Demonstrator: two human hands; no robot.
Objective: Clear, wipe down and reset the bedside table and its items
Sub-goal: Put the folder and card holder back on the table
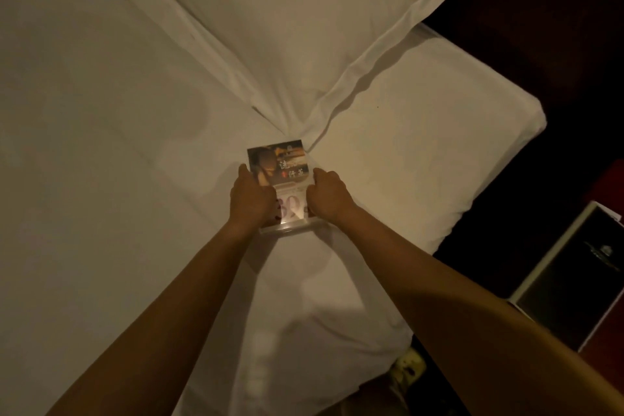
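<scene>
A clear acrylic sign holder (285,176) with a printed card inside lies on the white bed sheet (101,179), just below the pillow's corner. My left hand (250,197) grips its left edge and my right hand (329,196) grips its right edge, fingers curled round the sides. The holder's clear base shows near my wrists. The lower part of the card is partly hidden by my hands.
A large white pillow (304,27) lies at the top of the bed. To the right, past the mattress edge, the dark bedside area holds a black board with a pale frame (574,277). A pale slipper-like thing (407,370) shows on the floor.
</scene>
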